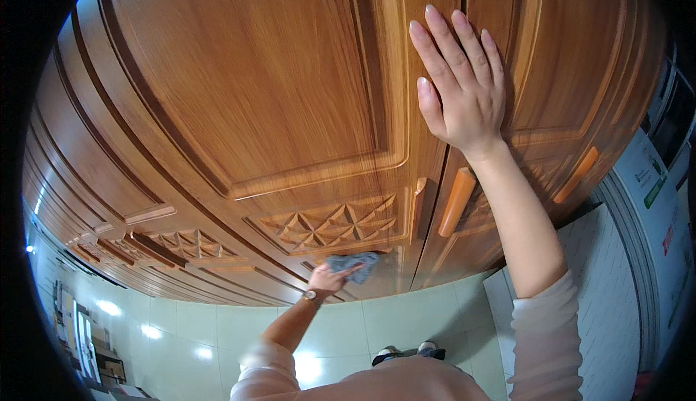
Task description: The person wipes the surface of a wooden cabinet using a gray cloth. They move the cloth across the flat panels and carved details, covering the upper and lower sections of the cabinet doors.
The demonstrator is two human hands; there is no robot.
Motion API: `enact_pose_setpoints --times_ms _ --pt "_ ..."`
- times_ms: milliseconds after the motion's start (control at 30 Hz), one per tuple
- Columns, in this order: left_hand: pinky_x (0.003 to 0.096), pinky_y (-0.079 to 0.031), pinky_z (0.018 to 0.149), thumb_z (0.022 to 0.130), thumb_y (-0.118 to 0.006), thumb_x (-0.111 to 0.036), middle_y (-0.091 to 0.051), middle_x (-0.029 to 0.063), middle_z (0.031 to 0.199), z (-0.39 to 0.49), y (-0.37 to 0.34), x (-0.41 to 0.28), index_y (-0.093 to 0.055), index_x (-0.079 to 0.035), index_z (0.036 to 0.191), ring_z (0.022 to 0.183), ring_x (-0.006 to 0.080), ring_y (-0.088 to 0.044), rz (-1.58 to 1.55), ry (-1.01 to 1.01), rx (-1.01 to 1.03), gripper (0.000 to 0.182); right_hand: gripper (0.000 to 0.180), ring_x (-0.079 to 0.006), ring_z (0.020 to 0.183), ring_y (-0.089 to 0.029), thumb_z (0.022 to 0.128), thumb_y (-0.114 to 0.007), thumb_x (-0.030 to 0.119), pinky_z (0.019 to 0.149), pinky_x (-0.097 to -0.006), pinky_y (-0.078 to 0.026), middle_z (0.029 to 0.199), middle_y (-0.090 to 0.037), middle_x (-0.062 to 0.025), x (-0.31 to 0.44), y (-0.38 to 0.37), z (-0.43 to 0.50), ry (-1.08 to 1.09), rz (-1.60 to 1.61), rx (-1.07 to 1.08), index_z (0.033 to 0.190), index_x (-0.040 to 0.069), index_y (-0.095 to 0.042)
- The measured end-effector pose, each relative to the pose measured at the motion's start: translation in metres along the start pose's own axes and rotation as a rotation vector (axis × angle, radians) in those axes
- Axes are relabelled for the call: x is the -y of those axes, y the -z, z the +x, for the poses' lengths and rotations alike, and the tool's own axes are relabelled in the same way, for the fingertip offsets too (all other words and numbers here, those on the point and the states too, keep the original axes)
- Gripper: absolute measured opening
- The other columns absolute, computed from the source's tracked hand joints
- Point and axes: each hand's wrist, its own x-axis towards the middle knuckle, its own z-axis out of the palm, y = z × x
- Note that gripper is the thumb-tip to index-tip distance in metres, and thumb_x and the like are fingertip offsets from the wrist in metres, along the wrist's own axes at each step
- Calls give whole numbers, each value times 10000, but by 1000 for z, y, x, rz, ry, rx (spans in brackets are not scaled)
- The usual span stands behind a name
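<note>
A tall row of wooden cabinet doors (283, 80) with raised panels fills the view before me. My left hand (325, 278) presses a grey cloth (353, 266) against the lower part of a door, just below a carved diamond-pattern panel (340, 224). A watch (310, 295) is on the left wrist. Higher up, my right hand (465, 83) lies flat on the wood beside the dark seam between two doors, its fingers apart and holding nothing. A thick wooden handle (457, 202) stands out below the right wrist, with a slimmer handle (418, 202) to its left.
Pale glossy floor tiles (337, 325) run along the foot of the cabinets, where my shoes (388, 353) show. White boards or panels (587, 281) stand at the right, next to a printed sheet bearing writing (647, 183). More cabinet doors (87, 167) curve away leftward.
</note>
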Motion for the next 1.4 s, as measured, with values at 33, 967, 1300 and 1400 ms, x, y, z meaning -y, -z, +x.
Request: enact_pose_setpoints --times_ms 33,967,1300,1400 --pt "284 -476 864 800 -531 -168 -580 -108 1259 -19 -1 14 -378 -385 1401 1062 90 -587 61 38 65 657 518 -174 1363 -324 873 -438 254 1141 -396 -188 1469 -378 47 0 0 -1 -4 11 -12 1390 236 -449" --pt "427 -309 1016 727 -652 -302 -466 -28 1379 102 172 -52 -415 -290 1402 1234 175 -421 179 133 -559 715 533 -159 1374 -299 884 -446 260 1153 -391 -171 1490 -338 52 2 6 2 -5 21 25 1414 235 -404" --pt "337 -445 836 932 -496 -338 -602 0 1176 38 75 -77 -511 -180 1301 972 191 -590 -344 76 -33 401 552 -160 1398 -253 898 -459 229 1163 -394 -158 1513 -290 44 0 5 1 -11 171 54 1439 239 -350" --pt "303 -465 722 953 -506 -382 -637 25 965 31 112 -76 -570 -72 1172 824 155 -579 -1007 484 387 385 573 -193 1415 -203 907 -467 162 1165 -420 -165 1540 -211 3 12 21 -13 -59 648 88 1453 227 -308"
